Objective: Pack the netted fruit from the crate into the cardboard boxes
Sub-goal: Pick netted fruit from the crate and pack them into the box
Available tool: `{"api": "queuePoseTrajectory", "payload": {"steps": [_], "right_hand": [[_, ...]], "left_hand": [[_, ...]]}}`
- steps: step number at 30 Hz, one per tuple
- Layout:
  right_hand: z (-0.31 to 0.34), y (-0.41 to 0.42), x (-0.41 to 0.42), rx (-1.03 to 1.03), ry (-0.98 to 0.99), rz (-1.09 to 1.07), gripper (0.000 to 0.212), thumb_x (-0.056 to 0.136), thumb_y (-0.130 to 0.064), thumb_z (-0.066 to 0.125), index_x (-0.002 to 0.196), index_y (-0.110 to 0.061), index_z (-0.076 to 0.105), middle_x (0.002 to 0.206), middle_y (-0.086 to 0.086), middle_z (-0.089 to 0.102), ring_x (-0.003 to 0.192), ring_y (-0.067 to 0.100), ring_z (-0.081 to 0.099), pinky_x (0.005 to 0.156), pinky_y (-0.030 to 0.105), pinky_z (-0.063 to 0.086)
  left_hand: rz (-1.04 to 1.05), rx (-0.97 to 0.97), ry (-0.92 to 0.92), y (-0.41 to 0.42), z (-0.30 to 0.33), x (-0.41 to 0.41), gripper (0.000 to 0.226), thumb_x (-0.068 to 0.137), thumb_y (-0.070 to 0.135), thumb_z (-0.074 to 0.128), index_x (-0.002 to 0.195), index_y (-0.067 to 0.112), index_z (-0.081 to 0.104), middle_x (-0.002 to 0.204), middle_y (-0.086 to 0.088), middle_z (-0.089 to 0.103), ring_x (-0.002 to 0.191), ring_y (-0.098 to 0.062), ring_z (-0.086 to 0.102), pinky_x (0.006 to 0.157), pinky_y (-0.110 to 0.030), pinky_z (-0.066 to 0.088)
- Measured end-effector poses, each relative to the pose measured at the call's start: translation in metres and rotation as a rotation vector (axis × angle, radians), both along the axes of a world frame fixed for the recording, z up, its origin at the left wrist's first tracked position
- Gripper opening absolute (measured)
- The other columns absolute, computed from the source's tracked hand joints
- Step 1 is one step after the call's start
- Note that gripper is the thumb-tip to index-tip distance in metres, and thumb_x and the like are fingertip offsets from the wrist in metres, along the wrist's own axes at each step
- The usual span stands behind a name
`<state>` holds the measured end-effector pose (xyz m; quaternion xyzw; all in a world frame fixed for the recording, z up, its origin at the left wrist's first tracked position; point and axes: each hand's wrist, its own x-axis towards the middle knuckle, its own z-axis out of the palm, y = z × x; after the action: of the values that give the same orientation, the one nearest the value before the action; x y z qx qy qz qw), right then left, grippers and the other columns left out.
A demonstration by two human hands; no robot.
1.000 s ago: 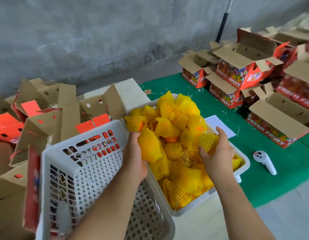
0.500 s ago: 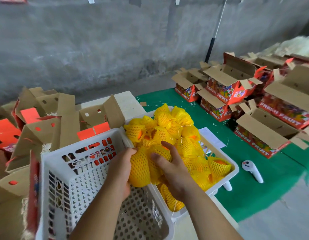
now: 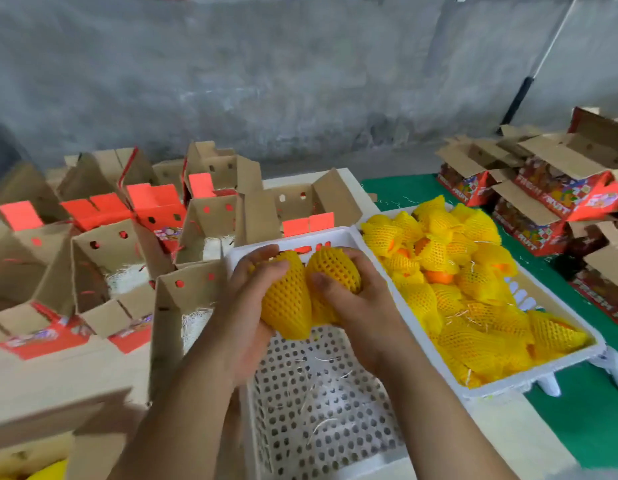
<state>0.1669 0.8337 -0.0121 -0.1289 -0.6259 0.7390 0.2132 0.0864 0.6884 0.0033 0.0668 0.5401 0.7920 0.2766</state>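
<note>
Right now both hands are full: the left hand [image 3: 252,306] curls round one netted fruit [image 3: 286,299] and the right hand [image 3: 356,299] grips a second netted fruit [image 3: 335,271], the two fruits touching each other above a perforated white basket [image 3: 318,410] at about 6 o'clock. At 3 o'clock from the hands sits the white crate [image 3: 387,271], heaped with more fruit in yellow foam nets [image 3: 473,289] — a bare orange one shows among them. Open cardboard boxes [image 3: 103,265] crowd the worktop from 9 to 11 o'clock, some with pale shredded padding inside. More printed boxes [image 3: 560,188] stand on a green cloth [image 3: 577,410] at 2 o'clock.
</note>
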Motion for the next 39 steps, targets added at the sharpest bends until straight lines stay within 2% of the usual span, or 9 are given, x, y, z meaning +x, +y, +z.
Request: {"api": "queuePoseTrajectory", "payload": {"steps": [3,11,15,20,23,26,31,34,39], "right_hand": [[-0.002,-0.068,-0.024,0.012,0.037,0.098,0.035,0.081,-0.040,0.074,0.113,-0.026,0.069,0.105,0.011,0.072,0.101,0.040,0.068,0.083,0.063,0.059],[-0.014,-0.311,-0.075,-0.202,0.011,0.264,0.056,0.083,-0.020,0.064,0.137,-0.032,0.056,0.116,0.002,0.074,0.104,0.021,0.071,0.084,0.038,0.057],[-0.027,-0.415,-0.074,-0.421,-0.083,0.410,0.040,0.091,-0.016,0.067,0.130,-0.006,0.061,0.120,0.022,0.070,0.107,0.038,0.070,0.090,0.053,0.058],[-0.048,-0.481,-0.076,-0.397,-0.297,0.425,0.036,0.093,-0.024,0.073,0.127,-0.021,0.063,0.117,0.018,0.073,0.108,0.037,0.072,0.088,0.053,0.060],[-0.058,-0.487,-0.080,-0.200,-0.365,0.403,0.041,0.080,-0.036,0.076,0.120,-0.033,0.066,0.109,0.008,0.076,0.097,0.026,0.075,0.078,0.045,0.063],[-0.070,-0.482,-0.079,-0.241,-0.437,0.421,0.039,0.076,-0.027,0.065,0.115,-0.033,0.067,0.099,0.006,0.076,0.083,0.019,0.076,0.066,0.034,0.059],[-0.085,-0.482,-0.070,-0.108,-0.477,0.303,0.068,0.067,-0.041,0.082,0.131,-0.032,0.059,0.114,0.003,0.074,0.101,0.024,0.074,0.088,0.048,0.061],[-0.093,-0.485,-0.065,-0.234,-0.469,0.277,0.062,0.073,-0.046,0.085,0.125,-0.018,0.065,0.110,0.008,0.077,0.101,0.027,0.075,0.087,0.047,0.062],[-0.097,-0.495,-0.059,-0.367,-0.499,0.272,0.034,0.091,-0.042,0.073,0.118,-0.021,0.070,0.088,0.001,0.075,0.065,0.010,0.070,0.048,0.024,0.051]], "left_hand": [[-0.001,-0.033,0.093,-0.086,-0.006,-0.010,0.058,0.072,0.021,0.083,0.123,0.039,0.062,0.114,0.000,0.073,0.102,-0.021,0.074,0.077,-0.046,0.061],[0.289,-0.034,0.096,-0.343,-0.021,-0.032,0.075,0.069,0.048,0.092,0.134,0.024,0.062,0.126,-0.006,0.073,0.115,-0.028,0.071,0.083,-0.049,0.061],[0.299,-0.042,0.039,-0.438,-0.037,-0.035,0.045,0.071,0.057,0.088,0.112,0.045,0.075,0.122,0.002,0.075,0.113,-0.021,0.072,0.086,-0.043,0.061],[0.231,-0.029,-0.068,-0.508,-0.076,-0.044,0.036,0.095,0.025,0.069,0.130,0.030,0.063,0.127,0.001,0.073,0.115,-0.015,0.070,0.097,-0.042,0.057],[0.197,-0.345,0.128,-0.520,-0.086,-0.040,0.041,0.086,0.027,0.077,0.116,0.048,0.059,0.106,0.030,0.070,0.086,0.011,0.068,0.073,-0.022,0.059],[0.218,-0.526,0.332,-0.527,-0.093,-0.042,0.055,0.084,0.029,0.083,0.123,0.051,0.051,0.105,0.042,0.057,0.093,0.017,0.059,0.061,-0.005,0.048],[0.186,-0.636,0.387,-0.528,-0.102,-0.053,0.055,0.077,0.047,0.087,0.121,0.048,0.055,0.115,0.020,0.061,0.104,0.001,0.061,0.075,-0.016,0.049],[0.338,-0.433,0.108,-0.516,-0.103,-0.052,0.034,0.078,0.056,0.082,0.104,0.037,0.070,0.100,0.017,0.073,0.100,-0.009,0.070,0.069,-0.025,0.059],[0.346,-0.175,-0.278,-0.502,-0.108,-0.049,0.028,0.084,0.043,0.080,0.104,0.025,0.073,0.116,-0.013,0.074,0.107,-0.032,0.070,0.091,-0.054,0.057]]}}
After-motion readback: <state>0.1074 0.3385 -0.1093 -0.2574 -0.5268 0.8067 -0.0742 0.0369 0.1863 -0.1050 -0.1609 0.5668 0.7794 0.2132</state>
